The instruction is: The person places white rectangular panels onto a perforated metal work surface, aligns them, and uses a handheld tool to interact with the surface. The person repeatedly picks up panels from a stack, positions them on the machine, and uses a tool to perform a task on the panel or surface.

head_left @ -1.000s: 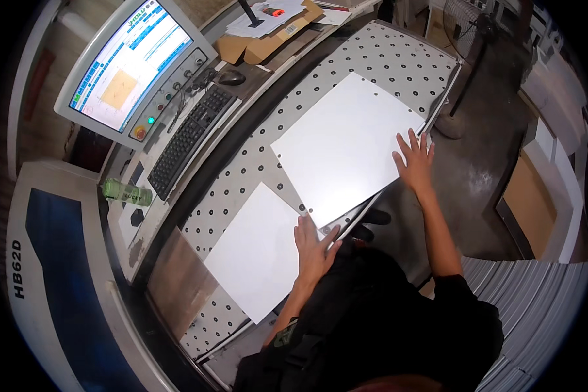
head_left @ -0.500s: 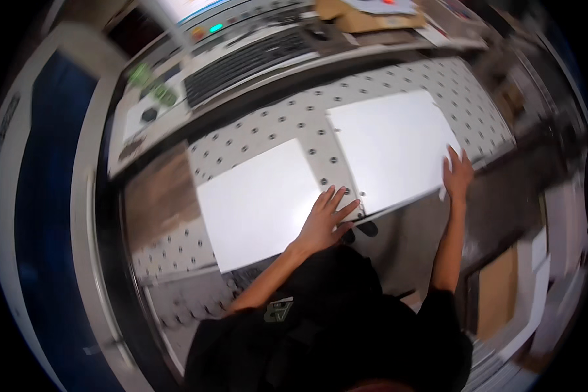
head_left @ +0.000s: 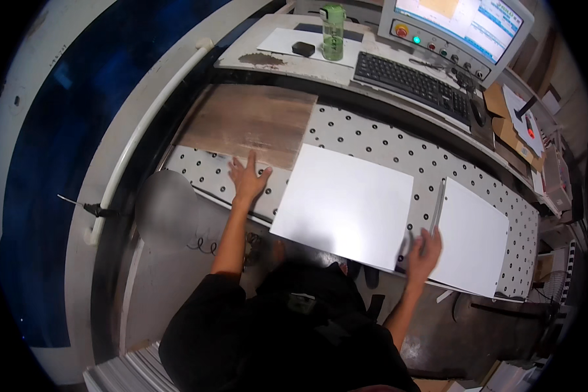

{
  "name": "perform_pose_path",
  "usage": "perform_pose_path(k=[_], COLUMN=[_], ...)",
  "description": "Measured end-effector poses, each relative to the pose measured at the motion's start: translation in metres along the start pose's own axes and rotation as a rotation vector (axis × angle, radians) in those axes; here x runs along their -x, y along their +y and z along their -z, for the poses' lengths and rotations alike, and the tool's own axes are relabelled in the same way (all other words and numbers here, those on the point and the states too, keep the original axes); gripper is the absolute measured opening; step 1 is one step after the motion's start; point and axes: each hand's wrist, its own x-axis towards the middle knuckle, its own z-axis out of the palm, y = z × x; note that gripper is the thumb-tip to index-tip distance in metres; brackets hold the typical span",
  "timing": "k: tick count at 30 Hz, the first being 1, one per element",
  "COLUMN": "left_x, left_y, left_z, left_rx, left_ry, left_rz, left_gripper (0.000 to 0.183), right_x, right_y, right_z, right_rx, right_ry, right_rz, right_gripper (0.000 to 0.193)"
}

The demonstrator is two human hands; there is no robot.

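Broadly, a dotted table [head_left: 431,166] beneath the left white sheet [head_left: 346,199]; right of that sheet, the right white sheet [head_left: 473,235]; left of it, a brown board [head_left: 242,117]. Leftward too, left hand [head_left: 247,179], spread and empty. Near that sheet's right edge, right hand [head_left: 423,256], half curled; cannot tell whether gripping.

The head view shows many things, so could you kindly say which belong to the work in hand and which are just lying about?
Likely part of the work:
left white sheet, on the studded table
right white sheet, with the right hand at its left edge
brown board, with the left hand near its edge

Apparently just lying about:
green bottle
small black object
brown cardboard
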Motion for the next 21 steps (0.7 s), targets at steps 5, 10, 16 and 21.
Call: perform_pose_path(k=[5,10,16,21], left_x=[-0.065,-0.11,-0.152,-0.181], left_y=[-0.048,-0.091,-0.16,-0.208], left_z=[-0.001,0.008,0.039,0.059], left_rx=[-0.034,0.027,0.003,-0.048], left_ry=[-0.06,-0.037,-0.034,-0.049], left_rz=[0.098,0.066,0.062,0.075], left_gripper=[0.113,0.119,0.117,0.112], right_x=[0.006,0.011,0.023,0.031], right_y=[-0.04,-0.036,-0.035,-0.055], right_z=[-0.068,-0.087,-0.107,-0.125], right_rx=[0.218,0.201,0.257,0.339], right_ry=[-0.213,-0.11,0.039,0.087], right_rz=[-0.11,-0.136,-0.127,-0.14], right_gripper=[0.049,0.051,0.045,0.043])
